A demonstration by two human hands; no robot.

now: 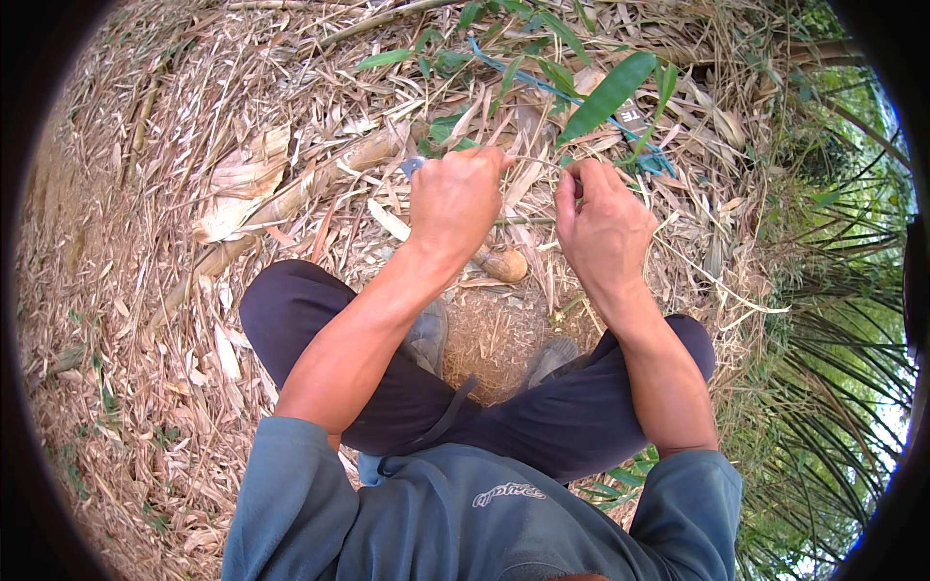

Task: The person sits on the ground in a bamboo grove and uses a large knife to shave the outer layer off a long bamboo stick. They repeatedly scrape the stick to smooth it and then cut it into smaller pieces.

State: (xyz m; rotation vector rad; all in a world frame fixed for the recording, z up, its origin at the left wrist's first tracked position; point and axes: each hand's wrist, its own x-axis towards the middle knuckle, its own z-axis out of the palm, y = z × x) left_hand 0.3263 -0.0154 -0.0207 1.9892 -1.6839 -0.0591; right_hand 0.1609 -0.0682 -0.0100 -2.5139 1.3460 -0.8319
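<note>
A: What are you working on there?

B: A thin pale twig or stem, dry and wiry, stretched between your two hands just above the leaf litter in front of your knees. Your left hand is clenched around a small tool with a grey-blue metal tip poking out past the knuckles; whether it is a knife or a clipper, I cannot tell. Your right hand pinches the twig's other end between thumb and fingers.

A: How far along are you?

B: By my reading, early. The twig looks whole, with no cut visible, so the work on it seems yet to be done.

A: And around it?

B: A rounded brown bamboo stump sits just under your left wrist. Broad green bamboo leaves hang over your hands, with a blue strap lying among them. A thick dry bamboo culm, sheathed in papery tan husks, lies to your left. Everywhere else: brittle straw-coloured leaf litter.
</note>
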